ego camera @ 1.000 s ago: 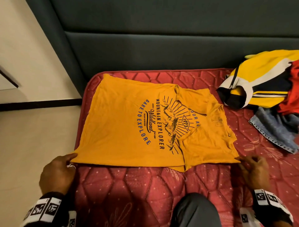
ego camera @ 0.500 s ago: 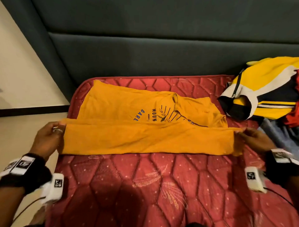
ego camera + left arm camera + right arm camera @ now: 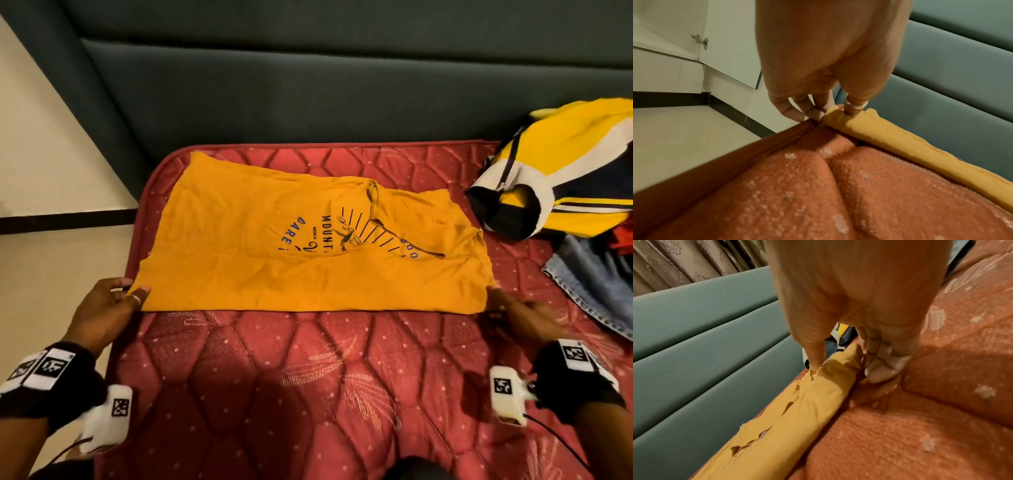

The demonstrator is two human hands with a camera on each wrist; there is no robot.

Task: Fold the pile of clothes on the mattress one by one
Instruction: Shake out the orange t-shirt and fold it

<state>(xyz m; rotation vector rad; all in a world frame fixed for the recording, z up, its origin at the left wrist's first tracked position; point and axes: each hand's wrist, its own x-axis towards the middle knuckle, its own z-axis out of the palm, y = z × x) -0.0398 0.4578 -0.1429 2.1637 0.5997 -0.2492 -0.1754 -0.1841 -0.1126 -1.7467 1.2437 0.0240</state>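
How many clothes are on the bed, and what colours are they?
Orange T-shirt, held at its near corners by the left hand and right hand: 1
Yellow, white and navy top: 1
Blue denim piece: 1
Red garment, mostly hidden: 1
Total: 4 that show, all on the red mattress.

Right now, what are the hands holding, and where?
Both pinch the orange T-shirt: left hand at its near-left corner, right hand at its near-right corner.

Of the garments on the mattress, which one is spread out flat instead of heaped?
The orange printed T-shirt, lying flat mid-mattress with a hand at each near corner. The yellow striped jacket and denim piece sit bunched at the right.
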